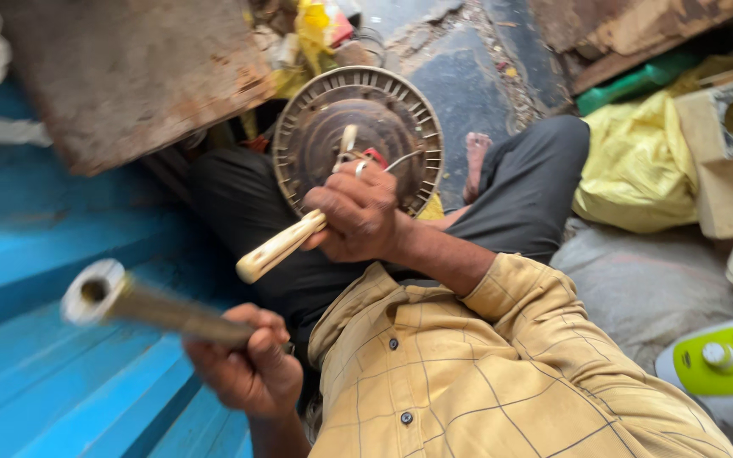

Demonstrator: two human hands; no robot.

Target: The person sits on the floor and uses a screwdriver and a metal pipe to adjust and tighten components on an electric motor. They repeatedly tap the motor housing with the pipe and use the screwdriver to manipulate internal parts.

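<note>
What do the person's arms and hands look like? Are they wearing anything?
Both hands are bare, with no gloves. The right hand has a silver ring on one finger. That arm wears a mustard-yellow shirt sleeve with thin dark check lines, rolled up near the elbow, so the forearm is uncovered. The left hand shows no ring that I can see, and its wrist is bare too.

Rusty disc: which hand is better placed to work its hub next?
Right, probably: the right hand grips the cream-handled tool, tip at the rusty disc; the left hand holds a metal pipe apart from it.
</note>
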